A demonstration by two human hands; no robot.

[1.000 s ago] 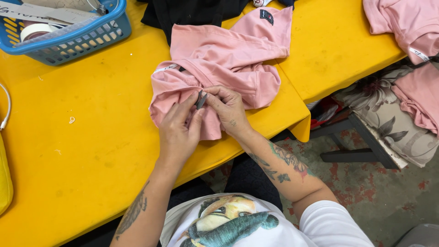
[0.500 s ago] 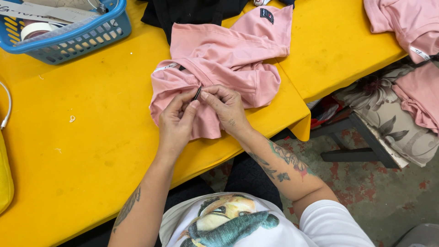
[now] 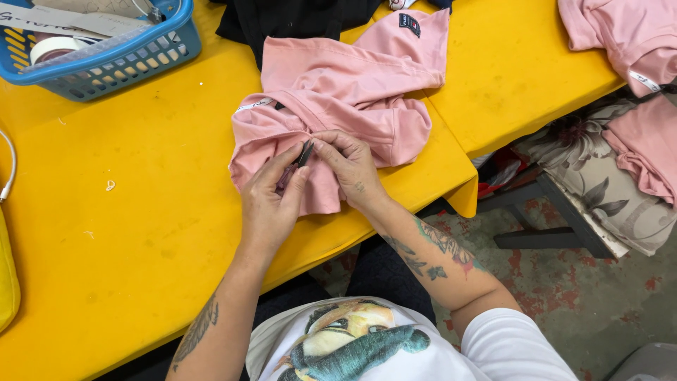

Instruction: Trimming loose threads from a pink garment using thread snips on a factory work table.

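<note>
A crumpled pink shirt (image 3: 352,85) lies on the yellow table (image 3: 127,233), with a small dark patch on its far sleeve. My left hand (image 3: 271,204) holds a small dark thread snipper (image 3: 302,156), its tips pointing at the fabric. My right hand (image 3: 352,166) pinches a fold of the pink shirt right beside the snipper's tips. Both hands meet over the shirt's near edge.
A blue plastic basket (image 3: 106,63) with a tape roll and papers stands at the far left. Black cloth (image 3: 296,17) lies behind the shirt. More pink garments (image 3: 627,42) sit at the right, over a floral cushioned seat (image 3: 599,183). A white cord (image 3: 10,169) hangs at the left edge.
The hands have stayed in place on the shirt. The snipper has tilted slightly and my fingers have shifted their pinch on the fabric.
</note>
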